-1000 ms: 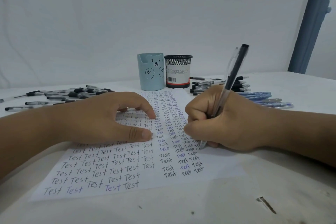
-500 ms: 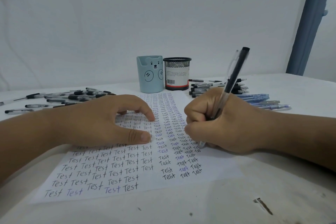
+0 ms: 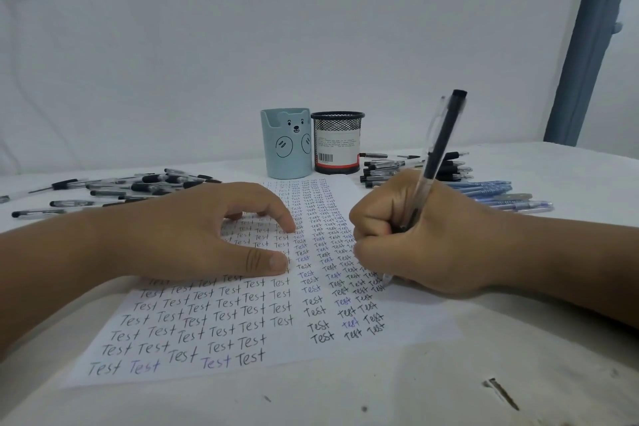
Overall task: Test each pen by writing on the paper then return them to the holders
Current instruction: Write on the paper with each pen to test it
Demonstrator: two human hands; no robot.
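Makeshift desk setup, white-covered table, draped white backdrop, pen holders

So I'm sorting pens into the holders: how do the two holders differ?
The blue holder is solid and pale, with a bear face drawn on it; the black holder is wire mesh with a barcode label. The blue one's rim is notched, the black one's is a plain ring. Both stand upright, side by side behind the paper.
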